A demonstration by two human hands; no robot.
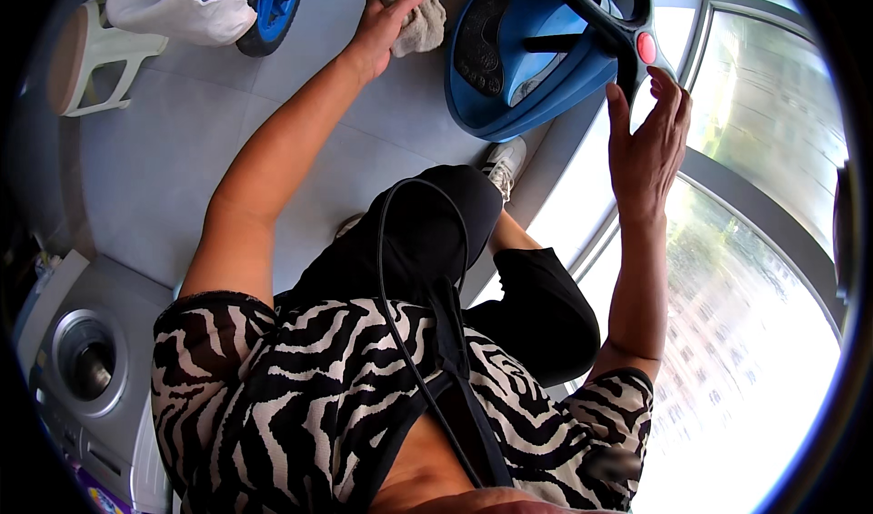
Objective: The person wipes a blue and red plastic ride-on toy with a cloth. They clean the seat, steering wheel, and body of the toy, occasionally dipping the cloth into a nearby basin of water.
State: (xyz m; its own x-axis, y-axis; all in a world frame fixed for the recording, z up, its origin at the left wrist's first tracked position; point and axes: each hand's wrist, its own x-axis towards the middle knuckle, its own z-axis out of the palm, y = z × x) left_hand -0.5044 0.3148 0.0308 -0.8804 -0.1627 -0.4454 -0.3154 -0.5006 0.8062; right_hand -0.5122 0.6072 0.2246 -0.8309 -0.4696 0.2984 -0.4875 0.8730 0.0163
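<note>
My left hand grips a bunched grey-beige cloth above the tiled floor, left of a blue plastic ride-on car. At the car's black steering wheel, which has a red round button, my right hand is at the near end of the rim. Its thumb lies on one side and its fingers curl at the other; part of the contact is hidden. The car's body has a black textured foot panel. My bent knees in black trousers are below the car.
At the upper left are a cream plastic stool, a white cloth and a black-tyred blue wheel. A grey front-loading washing machine stands at the lower left. Large framed windows line the right side. A black cord loops before my chest.
</note>
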